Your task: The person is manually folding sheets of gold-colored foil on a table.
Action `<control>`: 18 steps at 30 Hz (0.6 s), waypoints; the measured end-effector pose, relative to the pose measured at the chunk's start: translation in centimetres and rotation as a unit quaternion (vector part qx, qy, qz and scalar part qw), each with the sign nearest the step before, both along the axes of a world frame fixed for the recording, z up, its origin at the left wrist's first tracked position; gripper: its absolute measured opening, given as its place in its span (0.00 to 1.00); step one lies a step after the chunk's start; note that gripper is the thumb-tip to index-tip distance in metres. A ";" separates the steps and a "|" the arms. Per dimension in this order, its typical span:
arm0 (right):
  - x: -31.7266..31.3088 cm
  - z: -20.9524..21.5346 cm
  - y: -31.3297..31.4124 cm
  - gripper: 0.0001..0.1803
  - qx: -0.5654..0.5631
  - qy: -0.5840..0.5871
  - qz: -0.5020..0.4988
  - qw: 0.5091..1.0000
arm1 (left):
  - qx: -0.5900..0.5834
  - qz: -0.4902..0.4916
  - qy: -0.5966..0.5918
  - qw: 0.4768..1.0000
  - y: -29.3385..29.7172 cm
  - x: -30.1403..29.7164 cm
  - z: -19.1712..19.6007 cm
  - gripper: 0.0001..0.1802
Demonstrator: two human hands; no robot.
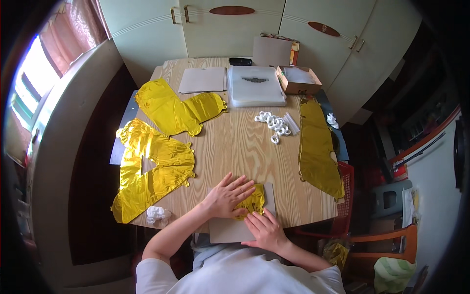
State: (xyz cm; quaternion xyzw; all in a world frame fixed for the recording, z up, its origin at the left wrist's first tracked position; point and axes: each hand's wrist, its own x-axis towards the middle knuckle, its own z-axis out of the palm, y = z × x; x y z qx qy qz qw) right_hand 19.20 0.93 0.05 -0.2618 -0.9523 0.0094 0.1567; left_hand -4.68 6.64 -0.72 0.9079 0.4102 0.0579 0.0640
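A folded gold foil balloon point(254, 200) lies on a grey card sheet point(227, 230) at the near edge of the wooden table point(235, 147). My left hand point(227, 196) lies flat on the foil's left side with fingers spread. My right hand point(266, 230) presses flat on the card just below the foil, fingertips touching its lower edge. Neither hand grips anything.
Flat gold foil balloons lie at the left point(169, 110) point(147, 171) and along the right edge point(318, 147). White plastic pieces point(274, 123) sit mid-table. At the back are a stack of clear bags point(255, 85), grey sheets point(201, 80) and an open cardboard box point(298, 80). Crumpled paper point(156, 214) is near left.
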 end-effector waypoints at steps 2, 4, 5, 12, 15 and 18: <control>0.2 0.1 0.0 0.41 -0.012 -0.001 0.001 1.000 | -0.003 0.011 0.008 1.000 -0.6 0.2 0.3 0.41; 0.4 1.1 0.1 0.41 -0.043 -0.014 0.004 0.999 | -0.009 0.018 -0.010 1.000 -0.9 0.4 0.2 0.44; 0.5 2.0 0.6 0.38 -0.068 0.002 0.014 0.998 | -0.014 0.023 -0.016 1.000 -0.9 0.4 0.4 0.45; -1.1 0.3 6.9 0.21 -0.056 0.094 -0.093 0.990 | -0.042 0.045 0.003 0.998 -1.0 0.3 0.8 0.49; -1.2 -0.5 7.2 0.24 -0.066 0.047 -0.087 0.993 | -0.048 0.052 0.001 0.997 -0.9 0.5 0.7 0.49; -0.8 -1.0 7.3 0.27 -0.069 0.025 -0.076 0.994 | -0.058 0.056 -0.037 0.996 -0.9 0.4 0.5 0.51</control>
